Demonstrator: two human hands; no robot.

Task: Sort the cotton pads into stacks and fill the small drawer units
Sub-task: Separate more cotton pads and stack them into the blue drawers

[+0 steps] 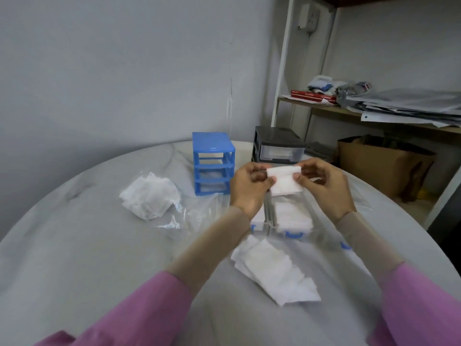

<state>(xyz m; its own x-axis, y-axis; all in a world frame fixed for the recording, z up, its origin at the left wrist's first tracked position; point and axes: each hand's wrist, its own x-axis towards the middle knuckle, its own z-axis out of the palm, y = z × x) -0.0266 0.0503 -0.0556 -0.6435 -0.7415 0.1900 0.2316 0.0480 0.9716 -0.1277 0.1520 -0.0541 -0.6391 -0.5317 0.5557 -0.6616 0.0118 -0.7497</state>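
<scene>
Loose fan of white square cotton pads (274,273): nearest, awaiting stacking.
Hands: left hand (249,186) and right hand (324,186) pinch one white pad stack (284,181) by its ends (probably squaring it) above the clear removed drawers (287,221).

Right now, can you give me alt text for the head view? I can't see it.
Both hands, left hand and right hand, pinch a small stack of cotton pads above clear drawers already holding pads. Loose pads lie nearer on the round table; an empty blue drawer frame stands behind.
</scene>
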